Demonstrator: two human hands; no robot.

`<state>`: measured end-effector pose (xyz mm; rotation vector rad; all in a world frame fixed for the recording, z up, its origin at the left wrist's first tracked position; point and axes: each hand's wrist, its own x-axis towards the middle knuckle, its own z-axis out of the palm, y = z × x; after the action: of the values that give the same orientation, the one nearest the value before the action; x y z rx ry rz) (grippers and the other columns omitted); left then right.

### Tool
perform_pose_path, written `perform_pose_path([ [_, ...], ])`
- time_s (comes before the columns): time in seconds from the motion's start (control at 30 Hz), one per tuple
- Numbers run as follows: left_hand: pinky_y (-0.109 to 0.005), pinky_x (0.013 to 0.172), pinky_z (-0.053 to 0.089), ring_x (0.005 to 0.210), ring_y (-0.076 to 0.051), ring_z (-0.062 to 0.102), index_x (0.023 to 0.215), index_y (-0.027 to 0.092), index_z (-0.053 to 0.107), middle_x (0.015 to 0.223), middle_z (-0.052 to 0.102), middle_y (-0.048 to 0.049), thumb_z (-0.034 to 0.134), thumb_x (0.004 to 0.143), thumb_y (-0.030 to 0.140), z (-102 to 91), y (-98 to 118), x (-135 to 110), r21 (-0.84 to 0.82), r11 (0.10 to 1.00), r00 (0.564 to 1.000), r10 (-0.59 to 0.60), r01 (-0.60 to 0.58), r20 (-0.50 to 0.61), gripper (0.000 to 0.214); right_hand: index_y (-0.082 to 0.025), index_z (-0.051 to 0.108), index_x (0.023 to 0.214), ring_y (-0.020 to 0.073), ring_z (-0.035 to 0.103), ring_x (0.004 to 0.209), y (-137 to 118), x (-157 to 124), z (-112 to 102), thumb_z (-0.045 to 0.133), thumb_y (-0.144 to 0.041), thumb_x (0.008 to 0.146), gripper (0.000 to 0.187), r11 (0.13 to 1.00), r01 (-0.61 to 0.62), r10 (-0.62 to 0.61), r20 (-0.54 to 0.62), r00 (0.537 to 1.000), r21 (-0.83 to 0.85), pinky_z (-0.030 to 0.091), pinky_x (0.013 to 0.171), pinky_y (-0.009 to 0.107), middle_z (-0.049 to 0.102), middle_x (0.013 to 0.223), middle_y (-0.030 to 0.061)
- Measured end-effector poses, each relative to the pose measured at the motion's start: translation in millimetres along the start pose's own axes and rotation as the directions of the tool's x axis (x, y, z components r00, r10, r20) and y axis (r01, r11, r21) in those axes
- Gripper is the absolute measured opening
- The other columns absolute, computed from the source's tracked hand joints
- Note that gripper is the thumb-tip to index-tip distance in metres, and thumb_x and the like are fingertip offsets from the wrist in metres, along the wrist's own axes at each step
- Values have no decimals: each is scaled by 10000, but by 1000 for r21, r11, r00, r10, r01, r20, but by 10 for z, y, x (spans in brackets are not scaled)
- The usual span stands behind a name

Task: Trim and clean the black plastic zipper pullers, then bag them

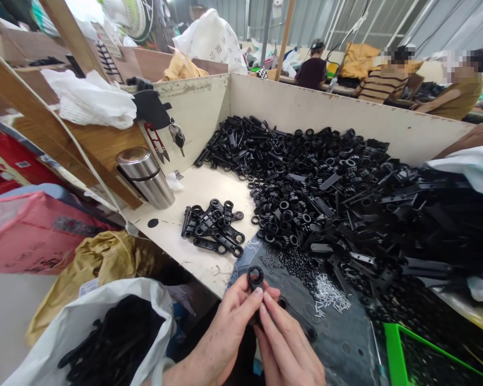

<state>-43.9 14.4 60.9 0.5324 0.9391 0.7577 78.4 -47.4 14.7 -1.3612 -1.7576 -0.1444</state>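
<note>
Two hands on one piece: my left hand grips a black ring-ended part, thumb pressed on its body; my right hand pinches the same part lower down. It is held in front of the near bench edge, ring end pointing away from me.

Progress, judged from the layout: a small pile of similar black arms lies apart on the bench, probably done; they overlap, so no exact count. Left over: a large heap of loose parts, plus tiny black pieces and silver pins on a dark mat. By estimate, most is left.

Surface: pale, scuffed, bounded by pale panels. Steel flask at left, green bin at right.

Room: white sack of black parts below left; three people beyond the far panel; fan upper left.
</note>
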Motion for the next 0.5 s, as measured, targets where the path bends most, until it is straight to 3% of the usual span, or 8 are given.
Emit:
perform_pose_path([
  [0.17, -335, 946, 498, 1014, -228, 647, 1112, 196, 677, 1051, 737, -83, 694, 911, 449, -24, 1, 57, 134, 989, 997, 72, -67, -31, 324, -262, 710, 1289, 269, 737, 1101, -29, 11, -66, 654, -71, 904, 433, 995, -80, 80, 0, 997, 60, 649, 871, 359, 756, 1205, 87],
  [0.27, -324, 979, 482, 1048, -220, 633, 1188, 201, 660, 1095, 720, -73, 645, 954, 432, -47, 19, 38, 223, 965, 990, 131, -139, 51, 329, -278, 722, 1241, 256, 742, 1059, 13, 127, -117, 687, -173, 911, 349, 933, -304, 298, 62, 953, 191, 638, 882, 350, 751, 1180, 82],
  [0.3, -326, 998, 475, 1062, -218, 630, 1217, 203, 648, 1117, 712, -71, 619, 974, 428, -60, 39, 20, 263, 949, 982, 145, -173, 122, 333, -277, 715, 1239, 253, 743, 1047, 33, 182, -130, 711, -236, 907, 335, 864, -433, 414, 128, 901, 256, 635, 885, 349, 747, 1184, 83],
  [0.37, -324, 997, 476, 1047, -208, 629, 1245, 207, 628, 1123, 700, -61, 555, 1013, 421, -103, 114, -30, 365, 899, 951, 144, -241, 274, 325, -263, 701, 1235, 244, 745, 1001, 67, 289, -149, 739, -366, 895, 357, 611, -676, 583, 343, 736, 412, 634, 857, 343, 748, 1166, 89],
  [0.43, -305, 974, 478, 1025, -193, 626, 1228, 214, 622, 1100, 694, -44, 512, 1035, 387, -167, 229, -90, 505, 813, 923, 95, -289, 374, 281, -241, 704, 1210, 202, 734, 836, 79, 368, -164, 747, -444, 883, 388, 305, -800, 576, 568, 587, 517, 624, 729, 305, 758, 1047, 79],
  [0.5, -283, 931, 477, 995, -181, 624, 1189, 216, 615, 1078, 691, -29, 509, 1031, 321, -237, 352, -147, 645, 696, 900, 7, -317, 435, 218, -225, 725, 1158, 135, 652, 652, 70, 402, -180, 773, -460, 859, 384, 106, -831, 485, 701, 523, 546, 561, 598, 254, 728, 894, 42],
])
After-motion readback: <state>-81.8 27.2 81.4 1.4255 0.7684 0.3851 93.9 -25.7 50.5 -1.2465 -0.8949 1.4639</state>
